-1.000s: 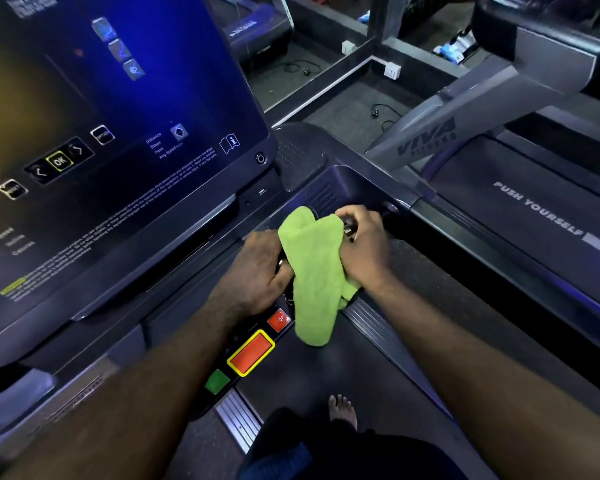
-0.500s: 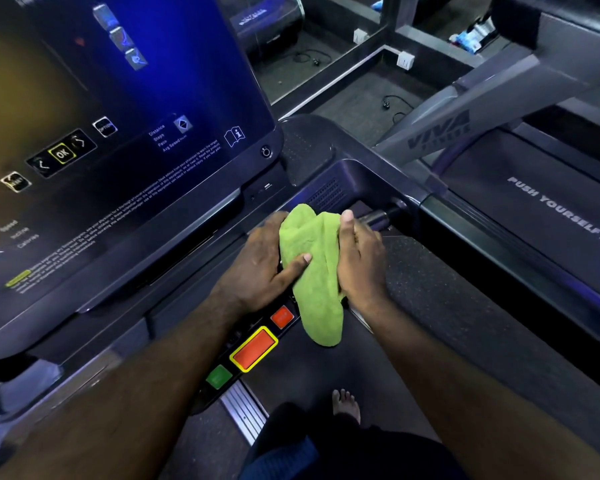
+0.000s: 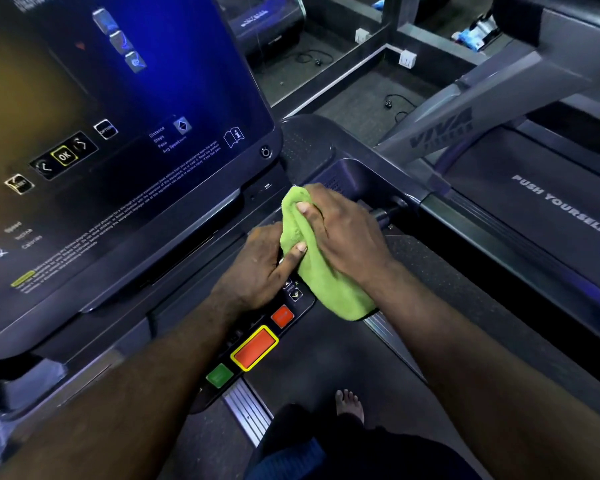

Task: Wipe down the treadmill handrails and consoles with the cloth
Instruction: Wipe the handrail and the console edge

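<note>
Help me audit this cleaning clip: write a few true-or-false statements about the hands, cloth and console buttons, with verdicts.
1. The left hand and the right hand both touch the lime-green microfibre cloth. True.
2. The cloth lies on the large blue-lit touchscreen. False: it is below the screen, between the hands.
3. The cloth covers the yellow-bordered orange rectangular button. False: that button is uncovered, nearer the person.
4. A small green square button sits beside the orange one. True.
5. The person wears shoes. False: a bare foot shows on the black treadmill belt.
</note>
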Motion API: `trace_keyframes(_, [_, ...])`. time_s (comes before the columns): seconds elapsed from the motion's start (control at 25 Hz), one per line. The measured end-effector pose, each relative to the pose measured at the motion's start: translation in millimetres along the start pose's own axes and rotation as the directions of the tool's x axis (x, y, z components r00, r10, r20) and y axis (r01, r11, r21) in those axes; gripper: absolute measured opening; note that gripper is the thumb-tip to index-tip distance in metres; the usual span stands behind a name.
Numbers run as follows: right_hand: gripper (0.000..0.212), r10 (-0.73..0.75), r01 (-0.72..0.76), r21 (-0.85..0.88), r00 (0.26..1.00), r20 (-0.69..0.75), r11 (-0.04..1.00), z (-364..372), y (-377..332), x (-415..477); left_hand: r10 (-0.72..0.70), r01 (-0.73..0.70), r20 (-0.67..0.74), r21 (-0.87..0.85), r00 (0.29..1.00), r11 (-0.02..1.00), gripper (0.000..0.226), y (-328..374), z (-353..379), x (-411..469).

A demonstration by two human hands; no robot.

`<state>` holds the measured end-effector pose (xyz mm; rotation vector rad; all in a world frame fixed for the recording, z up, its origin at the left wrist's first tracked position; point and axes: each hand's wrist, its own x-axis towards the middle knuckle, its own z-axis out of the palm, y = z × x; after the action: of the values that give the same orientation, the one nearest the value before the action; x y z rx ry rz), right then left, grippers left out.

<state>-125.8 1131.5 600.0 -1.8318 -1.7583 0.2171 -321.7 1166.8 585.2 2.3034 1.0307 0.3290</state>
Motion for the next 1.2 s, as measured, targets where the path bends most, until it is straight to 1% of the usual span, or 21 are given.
trace_keyframes(0.04, [0.05, 0.042, -0.05, -0.137, 0.997, -0.057, 0.989, 6.2, 5.3, 4.6, -0.028, 0.028, 0.009, 0.005, 1.0, 1.0, 0.026, 1.6, -0.5, 0.0])
trace_keyframes(0.08, [0.052, 0.067, -0.094, -0.2, 0.988, -0.14, 0.975, 11.7, 7.7, 4.8, -0.044, 0.043, 0.01, 0.017, 0.999, 0.999, 0.027, 2.2, 0.4, 0.1])
trace_keyframes(0.12, [0.05, 0.047, -0.087, -0.178, 0.975, -0.215, 0.98, 16.5, 7.8, 0.2, -0.048, 0.048, 0.006, 0.028, 0.999, 0.998, 0.027, 2.1, 1.6, -0.2])
trace_keyframes(0.2, [0.039, -0.071, 0.065, -0.029, 0.955, -0.287, 0.997, 26.6, 2.9, -19.1, -0.027, 0.028, -0.007, 0.049, 1.0, 0.998, 0.029, 2.6, 1.0, -0.8])
trace_keyframes(0.28, [0.043, -0.079, 0.08, 0.0, 0.985, -0.156, 0.997, 40.4, -0.8, -45.9, -0.03, 0.03, 0.009, 0.036, 1.0, 0.999, 0.044, -1.5, 0.7, -1.3])
trace_keyframes(0.32, [0.046, -0.07, 0.063, -0.069, 0.993, -0.097, 0.996, 46.6, 0.1, -53.8, -0.08, 0.08, 0.015, -0.02, 0.997, 0.997, 0.057, -3.0, -0.3, -3.3])
trace_keyframes(0.4, [0.05, -0.134, 0.121, -0.184, 0.989, -0.057, 0.975, 55.9, 13.9, -50.1, -0.181, 0.18, 0.007, -0.176, 0.983, 0.968, 0.077, -4.5, -1.0, -7.0])
trace_keyframes(0.48, [0.047, -0.239, 0.225, -0.256, 0.971, -0.025, 0.94, 53.5, 47.0, -31.2, -0.205, 0.2, -0.001, -0.208, 0.979, 0.957, 0.083, -4.2, -1.5, -6.6])
trace_keyframes(0.52, [0.044, -0.245, 0.23, -0.279, 0.969, -0.018, 0.932, 45.8, 70.7, -18.5, -0.195, 0.19, -0.005, -0.201, 0.981, 0.961, 0.081, -4.1, -1.3, -6.1])
trace_keyframes(0.56, [0.039, -0.215, 0.201, -0.28, 0.976, -0.021, 0.939, 34.7, 96.6, -5.0, -0.181, 0.176, -0.011, -0.178, 0.983, 0.968, 0.078, -1.5, -2.0, -5.3])
trace_keyframes(0.64, [0.033, -0.071, 0.042, -0.232, 0.99, -0.12, 0.972, 22.2, 115.7, 7.3, -0.167, 0.164, -0.013, -0.124, 0.986, 0.979, 0.073, 1.7, -2.8, -3.9])
trace_keyframes(0.72, [0.029, 0.139, -0.194, -0.195, 0.955, -0.262, 0.961, 40.4, 77.0, -3.1, -0.158, 0.157, 0.0, -0.111, 0.987, 0.981, 0.071, 2.7, -3.1, -5.4])
trace_keyframes(0.76, [0.029, 0.165, -0.22, -0.17, 0.943, -0.289, 0.961, 55.5, 45.1, -11.6, -0.142, 0.14, -0.005, -0.119, 0.99, 0.983, 0.07, 2.2, -2.8, -7.0])
trace_keyframes(0.8, [0.032, 0.098, -0.145, -0.155, 0.955, -0.279, 0.977, 65.4, 17.7, -18.5, -0.127, 0.125, -0.01, -0.14, 0.992, 0.982, 0.069, 1.5, -3.1, -7.0])
trace_keyframes(0.84, [0.036, -0.029, -0.013, -0.173, 0.971, -0.239, 0.985, 72.7, 8.8, -23.5, -0.121, 0.117, -0.014, -0.178, 0.992, 0.977, 0.07, 0.2, -2.3, -6.6])
trace_keyframes(0.92, [0.04, -0.247, 0.214, -0.2, 0.956, -0.157, 0.956, 61.2, 45.4, -13.3, -0.132, 0.124, -0.025, -0.215, 0.991, 0.969, 0.072, -0.3, -1.2, -5.3])
trace_keyframes(0.96, [0.04, -0.288, 0.252, -0.227, 0.947, -0.144, 0.941, 50.5, 74.1, -3.3, -0.124, 0.118, -0.024, -0.188, 0.992, 0.975, 0.072, -0.7, -1.9, -5.1])
trace_keyframes(1.0, [0.04, -0.265, 0.222, -0.244, 0.951, -0.161, 0.944, 40.2, 99.9, 7.0, -0.106, 0.102, -0.017, -0.156, 0.994, 0.982, 0.072, -1.4, -2.1, -4.1])
trace_keyframes(1.08, [0.036, -0.093, 0.047, -0.195, 0.968, -0.234, 0.98, 33.7, 118.2, 8.5, -0.099, 0.098, -0.001, -0.111, 0.995, 0.989, 0.07, 0.9, -3.0, -3.3])
trace_keyframes(1.16, [0.028, 0.158, -0.223, -0.13, 0.909, -0.385, 0.966, 56.4, 78.5, -6.0, -0.11, 0.11, 0.004, -0.093, 0.994, 0.99, 0.068, -0.5, -2.7, -3.7])
trace_keyframes(1.2, [0.026, 0.205, -0.277, -0.109, 0.878, -0.433, 0.955, 70.4, 49.9, -13.3, -0.108, 0.108, 0.0, -0.089, 0.994, 0.99, 0.067, -0.8, -1.9, -4.1])
